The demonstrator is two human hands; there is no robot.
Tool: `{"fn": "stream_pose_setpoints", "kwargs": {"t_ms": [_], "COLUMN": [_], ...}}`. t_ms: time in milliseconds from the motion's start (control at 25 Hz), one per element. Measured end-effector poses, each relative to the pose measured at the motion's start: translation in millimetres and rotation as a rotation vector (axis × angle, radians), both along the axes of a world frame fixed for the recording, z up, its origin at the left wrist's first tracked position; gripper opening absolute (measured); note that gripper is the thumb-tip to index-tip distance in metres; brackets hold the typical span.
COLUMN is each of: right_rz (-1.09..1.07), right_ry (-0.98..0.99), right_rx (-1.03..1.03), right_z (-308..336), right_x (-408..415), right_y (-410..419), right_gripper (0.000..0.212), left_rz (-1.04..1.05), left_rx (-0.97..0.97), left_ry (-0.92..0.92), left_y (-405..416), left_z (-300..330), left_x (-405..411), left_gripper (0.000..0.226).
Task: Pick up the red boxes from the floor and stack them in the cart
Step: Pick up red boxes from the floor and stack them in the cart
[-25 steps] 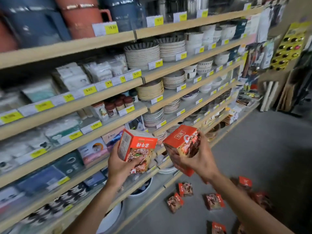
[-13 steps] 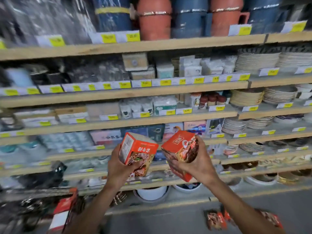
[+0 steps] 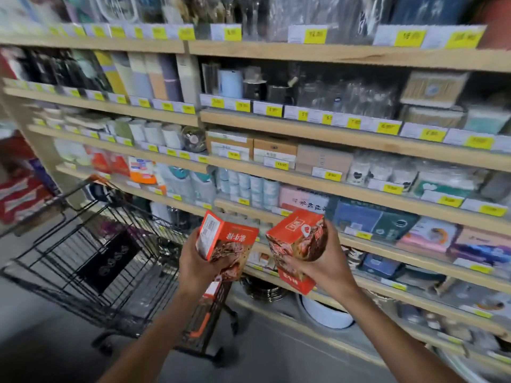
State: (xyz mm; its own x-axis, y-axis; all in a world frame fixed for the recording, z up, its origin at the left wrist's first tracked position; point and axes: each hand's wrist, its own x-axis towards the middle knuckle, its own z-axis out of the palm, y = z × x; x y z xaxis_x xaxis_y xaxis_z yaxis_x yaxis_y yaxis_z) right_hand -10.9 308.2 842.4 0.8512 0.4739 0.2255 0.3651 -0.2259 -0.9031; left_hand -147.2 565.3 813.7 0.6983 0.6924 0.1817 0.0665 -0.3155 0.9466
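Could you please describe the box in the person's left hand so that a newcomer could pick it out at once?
Start at the black wire cart on the left, before the wooden shelves. Just right of it two hands each hold up a red box. The left hand grips the left box: it alone shows a white printed side panel, and it is nearer the cart than the right box.

Both bare forearms reach up and forward from the lower edge of the view, angled toward each other so that the hands sit close together near the centre, at about the same height but not touching. The left hand (image 3: 197,262) is turned with its back to the camera, its fingers wrapped round the lower part of a red box (image 3: 226,246). The right hand (image 3: 326,261) grips a second red box (image 3: 297,244) from the right, thumb pressed over the upper edge, fingers curled beneath it. Both wrists are bent slightly inward.
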Motion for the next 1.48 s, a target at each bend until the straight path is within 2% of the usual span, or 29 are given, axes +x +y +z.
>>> {"fn": "stream_pose_setpoints", "kwargs": {"t_ms": [280, 440, 520, 760, 880, 1160, 1480], "right_rz": [0.218, 0.355, 0.444, 0.606, 0.683, 0.713, 0.723], "right_ry": [0.007, 0.061, 0.073, -0.022, -0.052, -0.176, -0.131], "right_rx": [-0.012, 0.006, 0.004, -0.049, -0.101, -0.289, -0.560], "right_z": [-16, -32, -36, -51, -65, -115, -165], "right_x": [16, 45, 63, 114, 126, 122, 122], "right_y": [112, 166, 193, 268, 303, 386, 471], "right_gripper": [0.105, 0.134, 0.130, 0.095, 0.086, 0.081, 0.090], "left_rz": [0.227, 0.374, 0.444, 0.580, 0.648, 0.742, 0.705], "left_rx": [-0.041, -0.059, -0.071, -0.116, -0.155, -0.266, -0.400], "left_ry": [0.058, 0.105, 0.107, 0.149, 0.169, 0.216, 0.310], "left_y": [72, 102, 113, 137, 148, 206, 293], "left_z": [-17, -24, -26, -40, -56, -100, -157], "left_x": [-46, -45, -36, -10, -7, -18, -23], "left_gripper": [0.076, 0.082, 0.084, 0.083, 0.084, 0.096, 0.100]}}
